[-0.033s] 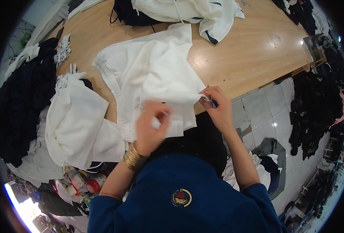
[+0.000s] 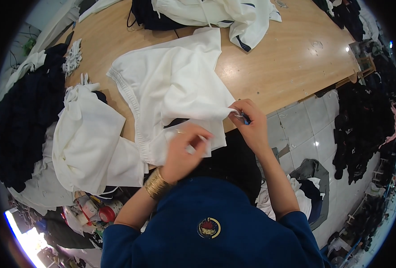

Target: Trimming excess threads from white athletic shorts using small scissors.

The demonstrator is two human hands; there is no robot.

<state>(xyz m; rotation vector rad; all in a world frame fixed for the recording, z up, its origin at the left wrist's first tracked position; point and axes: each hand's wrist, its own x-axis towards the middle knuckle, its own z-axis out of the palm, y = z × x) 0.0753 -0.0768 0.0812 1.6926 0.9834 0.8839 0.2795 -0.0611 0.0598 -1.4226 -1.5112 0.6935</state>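
Note:
A white garment with a gathered elastic band [image 2: 175,78], which looks like shorts, lies spread over the near edge of the table. My right hand [image 2: 250,123] pinches its right edge. A small tool with blue on it [image 2: 245,118] shows within that hand, mostly hidden by the fingers. Just above the garment's near part is my left hand [image 2: 186,147], slightly blurred, with thumb and fingers curled together. A bit of white shows at its fingertips; whether that is thread or cloth I cannot make out. A dark opening [image 2: 176,122] shows between the cloth layers.
Another white garment [image 2: 86,138] hangs over the table's left edge beside a dark clothes pile [image 2: 28,111]. White and navy garments [image 2: 207,11] lie at the far side of the wooden table [image 2: 292,62]. A grey bag of cloth [image 2: 314,187] stands on the tiled floor to the right.
My left hand has moved right, toward my right hand, and slightly down. The dark gap in the cloth shows more. My right hand has stayed at the garment's edge.

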